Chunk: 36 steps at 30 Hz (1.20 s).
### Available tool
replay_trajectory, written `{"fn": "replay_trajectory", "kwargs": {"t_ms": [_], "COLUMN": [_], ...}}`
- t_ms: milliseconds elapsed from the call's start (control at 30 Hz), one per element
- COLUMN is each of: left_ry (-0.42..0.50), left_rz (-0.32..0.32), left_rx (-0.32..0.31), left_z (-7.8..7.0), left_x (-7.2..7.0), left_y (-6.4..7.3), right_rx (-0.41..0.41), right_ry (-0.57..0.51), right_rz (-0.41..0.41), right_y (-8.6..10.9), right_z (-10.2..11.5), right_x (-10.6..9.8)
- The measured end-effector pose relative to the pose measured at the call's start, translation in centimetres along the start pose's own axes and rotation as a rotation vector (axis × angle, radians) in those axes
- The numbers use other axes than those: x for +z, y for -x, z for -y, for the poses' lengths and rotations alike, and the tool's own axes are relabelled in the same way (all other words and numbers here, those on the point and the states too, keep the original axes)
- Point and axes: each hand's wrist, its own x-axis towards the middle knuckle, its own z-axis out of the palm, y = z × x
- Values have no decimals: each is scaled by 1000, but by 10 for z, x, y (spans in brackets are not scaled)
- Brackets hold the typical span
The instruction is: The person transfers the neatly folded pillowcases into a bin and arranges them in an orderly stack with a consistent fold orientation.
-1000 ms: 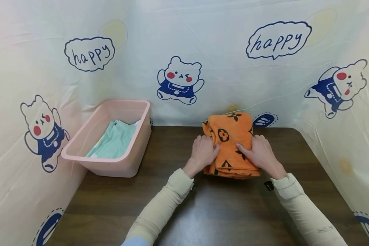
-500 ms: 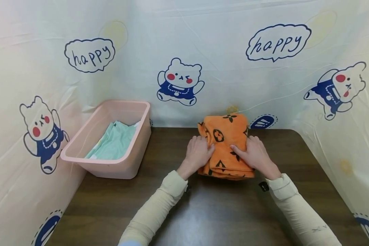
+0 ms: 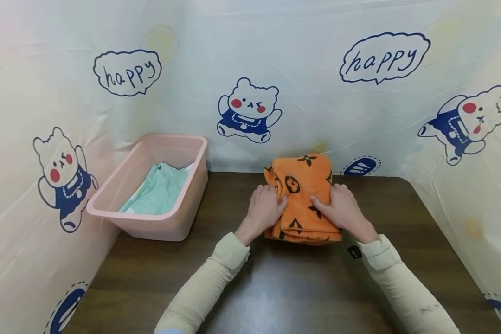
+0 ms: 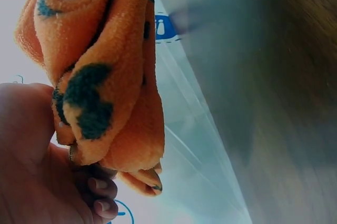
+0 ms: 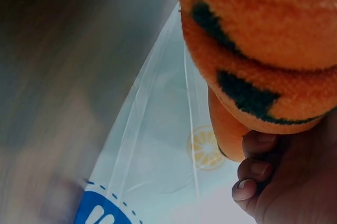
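Observation:
A folded orange towel (image 3: 302,199) with dark flower-like marks is held between both hands, right of the middle of the table. My left hand (image 3: 264,208) grips its left side, thumb on top and fingers curled beneath the folds. On the opposite side my right hand (image 3: 346,208) holds it the same way, thumb across the upper face. In the left wrist view the rolled layers of the towel (image 4: 105,87) hang over the curled fingers (image 4: 102,195). The right wrist view has the fluffy folds of the towel (image 5: 253,50) resting above the bent fingers (image 5: 253,169).
To the left stands a pink plastic bin (image 3: 150,228) with a mint-green folded cloth (image 3: 158,190) inside. A dark wooden table (image 3: 271,292) lies under the arms. Pale printed sheeting (image 3: 309,55) with cartoon bears rises around the back and both sides.
Both hands have moved a little to the left together, carrying the orange towel between them. The pink bin and the cloth inside stay put.

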Motion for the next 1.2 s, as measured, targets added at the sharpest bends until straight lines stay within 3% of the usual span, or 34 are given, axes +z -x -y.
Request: {"fn": "replay_trajectory", "kwargs": {"t_ms": [567, 1200], "left_ry": [-47, -47], "left_rz": [-43, -30], "left_rx": [-7, -28], "left_z": [20, 39], "left_x": [-10, -25], "left_y": [10, 14], "right_rx": [-44, -69], "right_ry": [-26, -61], "right_rz": [-7, -1], "right_y": [-9, -20], "right_z": [23, 43], "right_x": [8, 12]}}
